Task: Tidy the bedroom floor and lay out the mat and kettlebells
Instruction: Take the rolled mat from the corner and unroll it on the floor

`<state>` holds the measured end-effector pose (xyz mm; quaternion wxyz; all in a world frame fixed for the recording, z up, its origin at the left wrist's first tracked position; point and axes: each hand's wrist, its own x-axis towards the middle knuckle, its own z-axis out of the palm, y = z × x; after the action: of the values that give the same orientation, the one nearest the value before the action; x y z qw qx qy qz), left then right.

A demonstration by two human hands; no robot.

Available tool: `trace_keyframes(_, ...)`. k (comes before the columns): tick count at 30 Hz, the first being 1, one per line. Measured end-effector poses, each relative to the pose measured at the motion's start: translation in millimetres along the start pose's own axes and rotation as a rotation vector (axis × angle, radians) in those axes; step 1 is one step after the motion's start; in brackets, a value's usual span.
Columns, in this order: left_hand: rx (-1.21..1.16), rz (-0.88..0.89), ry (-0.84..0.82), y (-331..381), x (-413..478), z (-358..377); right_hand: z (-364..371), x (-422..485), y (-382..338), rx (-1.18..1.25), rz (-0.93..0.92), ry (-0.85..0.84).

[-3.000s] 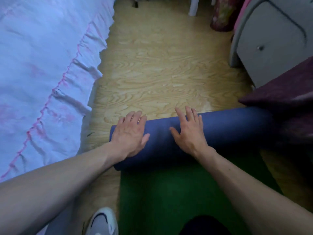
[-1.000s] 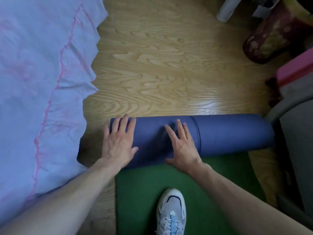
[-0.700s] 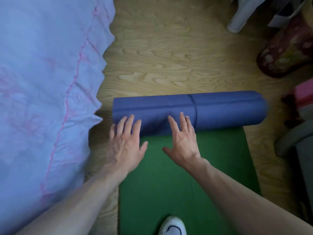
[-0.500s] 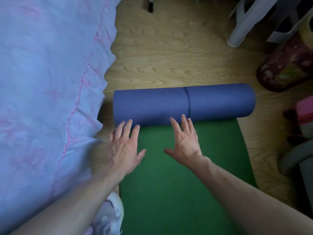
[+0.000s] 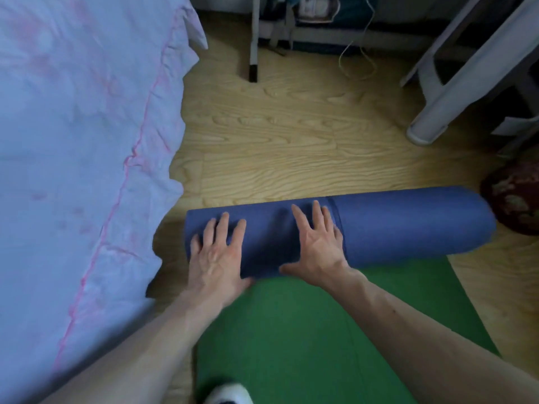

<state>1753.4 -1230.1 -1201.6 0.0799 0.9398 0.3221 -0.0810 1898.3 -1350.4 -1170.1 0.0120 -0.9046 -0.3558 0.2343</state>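
Note:
The mat is blue outside and green inside. Its rolled part [image 5: 408,225] lies across the wooden floor in front of me. The unrolled green part [image 5: 306,330] stretches back toward my feet. My left hand [image 5: 217,255] lies flat, fingers spread, on the left end of the roll. My right hand [image 5: 316,246] presses flat on the middle of the roll. Neither hand grips anything. No kettlebells are in view.
A bed with a pale ruffled cover [image 5: 73,170] borders the mat on the left. Beyond the roll is bare wooden floor [image 5: 291,141], then a thin furniture leg [image 5: 253,53], a cable [image 5: 355,56] and a white plastic leg [image 5: 431,123]. A dark patterned object [image 5: 516,196] sits right. My shoe [image 5: 229,396] shows at the bottom.
The roll has moved away from me across the floor, baring more green mat. My hands have come back onto the roll after trailing just behind it.

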Motion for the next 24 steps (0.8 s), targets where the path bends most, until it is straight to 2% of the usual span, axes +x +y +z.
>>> trace_keyframes(4, 0.024, 0.022, 0.163, -18, 57, 10, -3, 56, -3, -0.167, -0.066, 0.118)
trace_keyframes(6, 0.021, 0.048, 0.284, -22, 79, 1, -17, 73, -8, -0.131, -0.055, 0.231)
trace_keyframes(10, -0.065, 0.072, 0.637, -29, 119, -29, -45, 106, -23, 0.021, -0.111, 0.489)
trace_keyframes(12, -0.092, 0.087, 0.693, -27, 128, -41, -51, 119, -30, 0.064, -0.167, 0.535)
trace_keyframes(14, -0.104, 0.118, 0.652, -23, 133, -42, -49, 131, -33, 0.054, -0.185, 0.498)
trace_keyframes(19, -0.062, 0.04, 0.375, -30, 136, -13, -32, 151, -25, 0.038, -0.136, 0.313)
trace_keyframes(24, -0.108, -0.051, -0.013, -27, 149, 14, -17, 171, -7, 0.015, -0.068, 0.131)
